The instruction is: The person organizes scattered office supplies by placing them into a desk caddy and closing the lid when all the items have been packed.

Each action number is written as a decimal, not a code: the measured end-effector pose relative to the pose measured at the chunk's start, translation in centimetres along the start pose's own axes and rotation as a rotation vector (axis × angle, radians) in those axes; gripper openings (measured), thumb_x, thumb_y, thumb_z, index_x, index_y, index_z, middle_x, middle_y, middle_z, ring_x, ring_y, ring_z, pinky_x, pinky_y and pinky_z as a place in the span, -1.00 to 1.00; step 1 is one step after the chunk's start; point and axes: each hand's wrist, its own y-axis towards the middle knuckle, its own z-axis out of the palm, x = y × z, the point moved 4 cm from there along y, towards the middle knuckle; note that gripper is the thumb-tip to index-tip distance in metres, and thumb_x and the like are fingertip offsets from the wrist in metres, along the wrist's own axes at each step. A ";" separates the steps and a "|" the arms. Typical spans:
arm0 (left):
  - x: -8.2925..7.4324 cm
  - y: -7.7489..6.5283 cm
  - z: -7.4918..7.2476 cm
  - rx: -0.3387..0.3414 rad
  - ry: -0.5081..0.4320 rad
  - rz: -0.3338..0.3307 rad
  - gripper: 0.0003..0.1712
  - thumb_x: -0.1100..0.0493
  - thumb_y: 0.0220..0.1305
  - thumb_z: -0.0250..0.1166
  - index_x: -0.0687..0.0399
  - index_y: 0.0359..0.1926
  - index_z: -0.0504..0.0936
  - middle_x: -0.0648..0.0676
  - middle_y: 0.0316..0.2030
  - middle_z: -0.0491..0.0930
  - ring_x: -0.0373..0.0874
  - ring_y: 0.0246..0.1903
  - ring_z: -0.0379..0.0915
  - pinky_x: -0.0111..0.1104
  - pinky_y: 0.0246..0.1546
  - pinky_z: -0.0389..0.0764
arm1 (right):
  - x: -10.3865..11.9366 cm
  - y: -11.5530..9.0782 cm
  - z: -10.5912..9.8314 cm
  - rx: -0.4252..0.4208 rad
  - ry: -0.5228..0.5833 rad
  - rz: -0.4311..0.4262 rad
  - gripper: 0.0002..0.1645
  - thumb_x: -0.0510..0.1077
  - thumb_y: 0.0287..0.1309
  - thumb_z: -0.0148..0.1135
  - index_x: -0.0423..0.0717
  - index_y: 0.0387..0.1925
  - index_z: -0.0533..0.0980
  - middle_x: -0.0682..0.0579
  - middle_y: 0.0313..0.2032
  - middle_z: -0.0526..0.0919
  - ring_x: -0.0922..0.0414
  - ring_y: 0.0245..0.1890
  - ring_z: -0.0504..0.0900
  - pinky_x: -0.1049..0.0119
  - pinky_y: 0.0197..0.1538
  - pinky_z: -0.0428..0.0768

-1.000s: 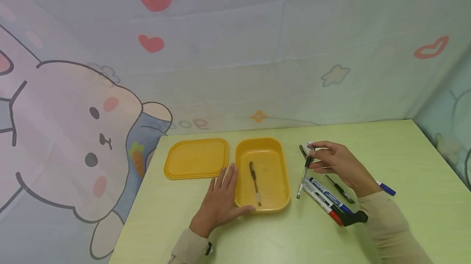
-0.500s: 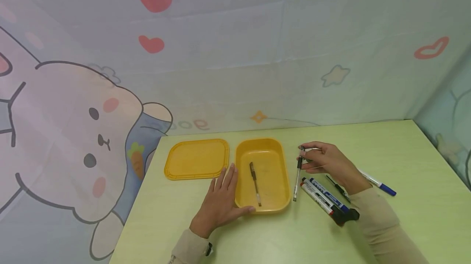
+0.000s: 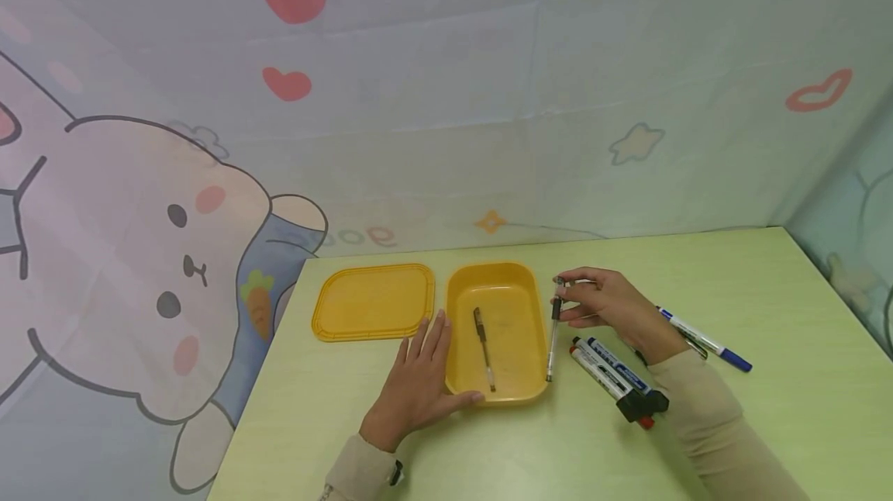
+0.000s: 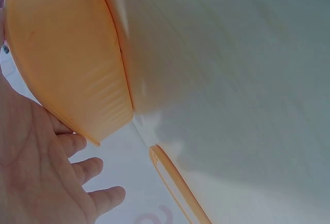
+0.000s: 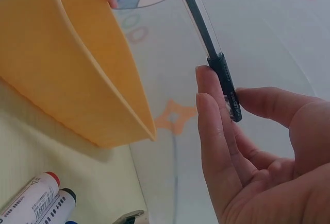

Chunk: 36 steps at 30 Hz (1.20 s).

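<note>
Between thumb and fingertips, my right hand (image 3: 617, 311) pinches a clear gel pen (image 3: 554, 338) with a black cap. The pen hangs slanted beside the right rim of a yellow plastic box (image 3: 516, 330). In the right wrist view the pen (image 5: 224, 87) has its capped end between thumb and fingers. My left hand (image 3: 415, 392) lies against the box's left side, fingers extended, thumb over the near rim. The left wrist view shows those fingers along the box rim (image 4: 67, 54). A similar black-capped pen (image 3: 484, 346) lies inside the box.
A flat yellow lid (image 3: 373, 302) lies left of the box. Under the right forearm are a white marker (image 3: 601, 373) and a blue-labelled marker (image 3: 619, 365), with dark caps beside the sleeve. A blue-capped marker (image 3: 705, 338) lies further right, over a partly hidden dark pen (image 3: 698, 350).
My right hand has carried the gel pen leftward to the box's right rim. Its forearm has uncovered more of the blue-capped marker. The left hand stays where it was.
</note>
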 end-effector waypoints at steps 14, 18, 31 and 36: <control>0.0 -0.2 -0.1 0.003 0.007 0.002 0.39 -0.73 0.15 -0.07 0.08 0.63 -0.31 0.11 0.64 -0.23 0.09 0.61 -0.30 0.22 0.45 0.09 | 0.2 0.5 0.7 0.053 -0.007 -0.001 -0.28 0.02 0.42 0.25 -0.30 0.41 0.32 -0.11 -0.06 0.70 -0.01 -0.18 0.80 0.14 -0.06 0.72; 0.0 -0.2 -0.2 0.009 0.008 -0.002 0.39 -0.73 0.15 -0.06 0.08 0.64 -0.30 0.11 0.64 -0.23 0.10 0.60 -0.30 0.21 0.45 0.09 | 0.1 0.8 0.9 0.066 -0.016 0.008 -0.30 0.02 0.42 0.24 -0.28 0.40 0.33 -0.13 -0.02 0.69 -0.02 -0.17 0.80 0.14 -0.06 0.72; 0.0 0.0 -0.1 0.012 0.006 -0.002 0.39 -0.73 0.15 -0.06 0.08 0.64 -0.31 0.11 0.64 -0.25 0.14 0.60 -0.25 0.21 0.45 0.07 | 0.2 1.3 1.7 0.098 -0.023 0.034 -0.29 0.02 0.44 0.21 -0.31 0.42 0.30 -0.22 0.10 0.66 0.03 -0.17 0.81 0.17 -0.10 0.73; 0.0 0.0 -0.1 0.014 -0.008 -0.004 0.40 -0.73 0.14 -0.04 0.06 0.63 -0.33 0.10 0.64 -0.27 0.13 0.60 -0.27 0.21 0.46 0.05 | -0.1 1.6 1.9 0.115 -0.008 0.043 -0.29 0.00 0.46 0.19 -0.31 0.43 0.28 -0.28 0.17 0.61 0.06 -0.19 0.81 0.19 -0.12 0.74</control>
